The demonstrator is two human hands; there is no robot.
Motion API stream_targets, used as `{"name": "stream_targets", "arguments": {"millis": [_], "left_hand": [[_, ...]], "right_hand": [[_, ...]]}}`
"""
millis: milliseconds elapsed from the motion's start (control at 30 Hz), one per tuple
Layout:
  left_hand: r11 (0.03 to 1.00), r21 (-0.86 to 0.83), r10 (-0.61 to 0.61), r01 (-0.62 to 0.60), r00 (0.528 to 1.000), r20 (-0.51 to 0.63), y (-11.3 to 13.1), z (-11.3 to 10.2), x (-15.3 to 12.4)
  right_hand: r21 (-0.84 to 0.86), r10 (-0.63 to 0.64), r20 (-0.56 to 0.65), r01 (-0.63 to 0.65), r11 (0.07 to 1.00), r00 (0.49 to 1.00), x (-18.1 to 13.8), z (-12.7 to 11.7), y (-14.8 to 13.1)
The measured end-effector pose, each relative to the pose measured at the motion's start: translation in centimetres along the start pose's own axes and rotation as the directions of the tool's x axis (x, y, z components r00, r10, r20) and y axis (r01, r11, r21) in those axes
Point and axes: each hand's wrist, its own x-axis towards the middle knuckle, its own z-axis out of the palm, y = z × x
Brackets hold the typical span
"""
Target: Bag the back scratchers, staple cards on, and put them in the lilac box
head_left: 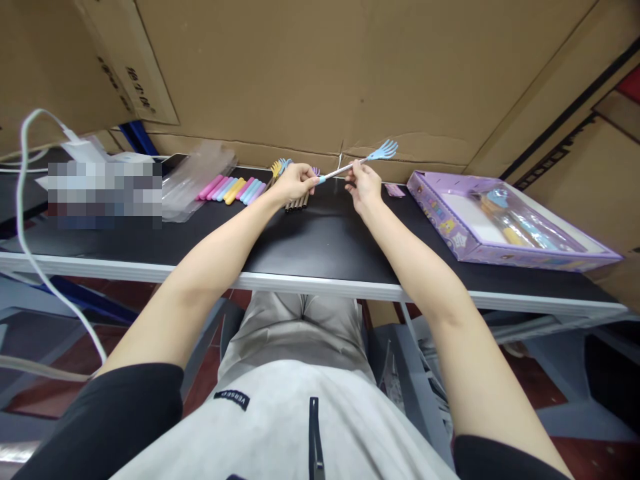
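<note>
Both hands are raised just above the desk (pixel 310 247), near its far edge. The left hand (pixel 295 181) pinches the blue handle end of a small back scratcher (pixel 340 172). A short way apart, the right hand (pixel 364 183) pinches its thin shaft, likely to steady it. Coloured grips (pixel 230 189) and metal rods (pixel 297 203) lie in rows near the left hand, seemingly sorted for easy reach. A purple box (pixel 450 230) sits to the right.

You get even, bright overhead light, soft glare on the black tabletop (pixel 320 247), wide-angle bending at edges, one pixelated patch left.
</note>
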Motion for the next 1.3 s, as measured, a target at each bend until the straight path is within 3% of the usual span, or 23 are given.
{"name": "stream_targets", "arguments": {"millis": [333, 1000, 1167, 1233, 1300], "left_hand": [[0.999, -0.031, -0.01, 0.009, 0.999, -0.053, 0.5, 1.5, -0.6], [0.999, -0.035, -0.015, 0.011, 0.993, -0.114, 1.4, 2.1, -0.5], [0.994, -0.051, -0.104, 0.1, 0.991, -0.084, 2.2, 2.8, -0.8], [0.987, -0.01, -0.16, 0.16, 0.986, -0.045, 2.4, 3.3, -1.0], [0.986, 0.082, -0.145, 0.144, 0.989, 0.008, 2.1, 3.9, -1.2]], "right_hand": [[-0.031, 0.026, 0.019, -0.026, 0.999, 0.999, -1.4, 1.6, 0.5], [-0.028, 0.037, 0.103, -0.035, 0.999, 0.994, -2.7, 2.2, 0.1], [-0.039, 0.101, 0.148, -0.096, 0.995, 0.984, -2.0, 2.2, 0.0], [-0.068, 0.166, 0.161, -0.157, 0.985, 0.973, -1.6, 2.0, -0.1], [-0.1, 0.236, 0.149, -0.223, 0.97, 0.96, -1.1, 1.6, -0.3]]}}
